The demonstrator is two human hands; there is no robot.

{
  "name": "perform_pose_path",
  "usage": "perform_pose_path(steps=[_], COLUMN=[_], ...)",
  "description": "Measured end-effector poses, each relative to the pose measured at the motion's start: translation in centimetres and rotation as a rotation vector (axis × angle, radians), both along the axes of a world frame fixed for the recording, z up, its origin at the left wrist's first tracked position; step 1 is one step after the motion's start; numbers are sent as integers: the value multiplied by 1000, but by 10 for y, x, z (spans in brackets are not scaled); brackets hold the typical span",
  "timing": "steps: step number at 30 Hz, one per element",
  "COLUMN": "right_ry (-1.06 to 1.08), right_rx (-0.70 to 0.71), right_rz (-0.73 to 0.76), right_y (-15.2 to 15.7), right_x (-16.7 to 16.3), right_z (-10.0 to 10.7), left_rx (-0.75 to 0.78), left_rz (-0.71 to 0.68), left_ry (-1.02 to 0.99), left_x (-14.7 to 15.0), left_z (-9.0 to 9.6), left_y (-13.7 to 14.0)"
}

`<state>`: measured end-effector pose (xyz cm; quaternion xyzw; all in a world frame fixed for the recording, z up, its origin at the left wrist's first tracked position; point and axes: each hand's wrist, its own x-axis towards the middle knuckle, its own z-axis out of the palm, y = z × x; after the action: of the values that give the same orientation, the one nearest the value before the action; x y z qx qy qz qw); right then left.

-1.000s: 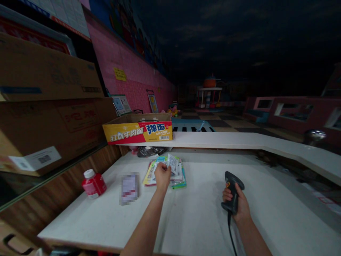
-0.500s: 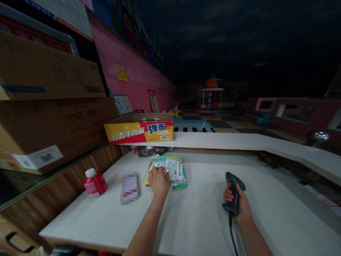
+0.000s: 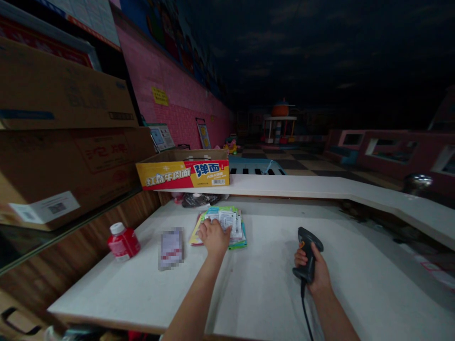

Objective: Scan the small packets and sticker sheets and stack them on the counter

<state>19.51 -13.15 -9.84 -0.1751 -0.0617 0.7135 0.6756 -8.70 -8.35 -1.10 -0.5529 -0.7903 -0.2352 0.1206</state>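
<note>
A black barcode scanner [image 3: 307, 255] with a cord is held by its handle in my right hand [image 3: 318, 272], its head pointing up and away over the white counter [image 3: 263, 293]. My left hand [image 3: 215, 237] rests on a pile of flat plastic packets [image 3: 227, 222], its thumb spread from the slightly bent fingers. White labels with print show on top of the pile, and green, blue and yellow edges stick out beneath. The hand covers the near left part of the packets. Left of them lies a blurred-out pale pack [image 3: 171, 248] with a red stripe.
A red bottle with a white cap [image 3: 123, 241] stands at the counter's left. Large cardboard boxes [image 3: 71, 166] are stacked beyond it. An open yellow and red noodle carton [image 3: 185, 173] sits on the raised white ledge [image 3: 291, 185], above a dark plastic bag [image 3: 201, 200].
My left hand has shifted slightly right over the packets, with its thumb farther out. The right hand still holds the scanner. The whole view has moved a little.
</note>
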Motion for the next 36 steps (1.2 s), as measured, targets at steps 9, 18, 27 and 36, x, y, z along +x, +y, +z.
perform_pose_path(steps=[9, 18, 27, 36], right_ry=[-73, -28, -45, -40], right_rx=[32, -5, 9, -4], right_rz=[4, -12, -9, -3], right_y=[0, -2, -1, 3], right_x=[1, -1, -1, -1], right_z=[4, 8, 8, 8], left_rx=[-63, -197, -96, 70], left_rz=[-8, -8, -86, -690], left_ry=[-22, -117, -149, -830], left_x=[6, 3, 6, 47], left_z=[3, 23, 29, -10], left_y=[8, 24, 25, 16])
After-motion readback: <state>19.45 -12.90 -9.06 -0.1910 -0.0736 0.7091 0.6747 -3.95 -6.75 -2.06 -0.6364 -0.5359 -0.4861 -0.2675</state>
